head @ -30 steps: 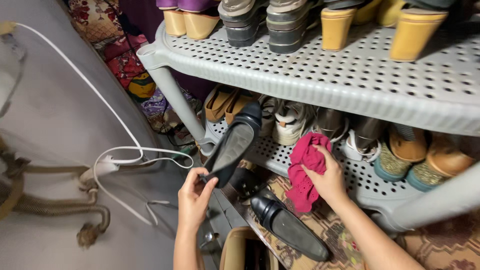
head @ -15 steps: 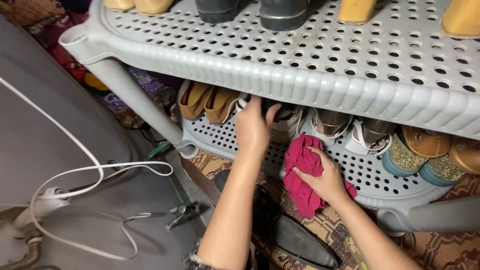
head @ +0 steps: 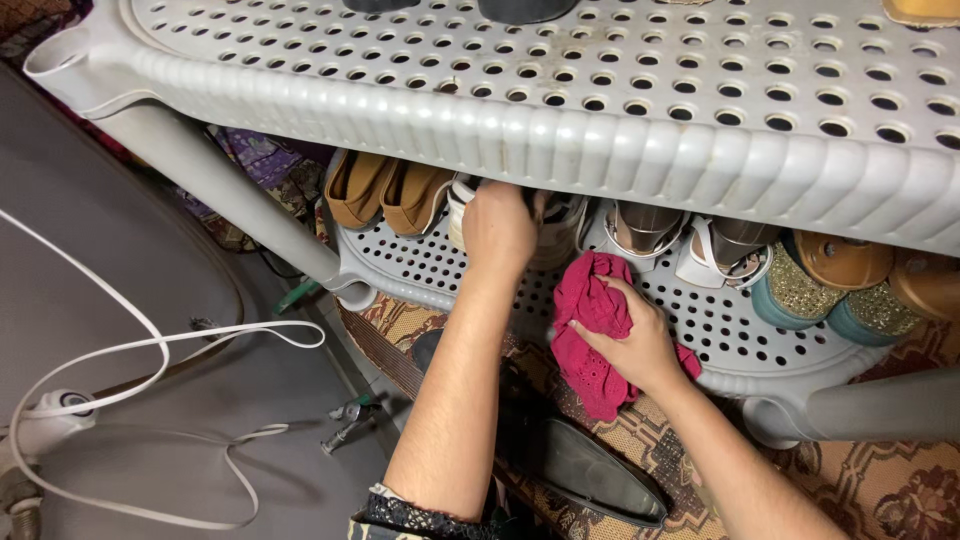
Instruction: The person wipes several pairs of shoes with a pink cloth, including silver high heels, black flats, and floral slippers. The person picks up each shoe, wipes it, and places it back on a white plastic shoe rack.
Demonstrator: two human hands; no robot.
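From the head camera, your left hand (head: 500, 228) is stretched forward toward twelve o'clock, the forearm running straight up the middle of the view, wrist slightly bent down. It reaches in under the upper shelf (head: 560, 110) and its fingers curl over a dark shoe (head: 535, 205) at the back of the lower shelf (head: 420, 265); the shelf edge hides the fingertips, so you cannot tell how firmly that grip is closed.

Your right hand (head: 630, 340) comes in from five o'clock, the forearm angled up toward the centre. Its grip is clamped on a pink cloth (head: 590, 320), thumb on top, with the cloth bunched against the front of the lower shelf and hanging over its rim.

At ten o'clock of the left hand a pair of tan shoes (head: 385, 190) sits on the lower shelf. At three o'clock stand white sandals (head: 690, 245), then green glittery shoes (head: 800, 295). Down at six o'clock a black flat shoe (head: 590, 475) lies on the patterned mat (head: 880, 485). A white cable (head: 150, 345) loops across the grey floor at eight o'clock.
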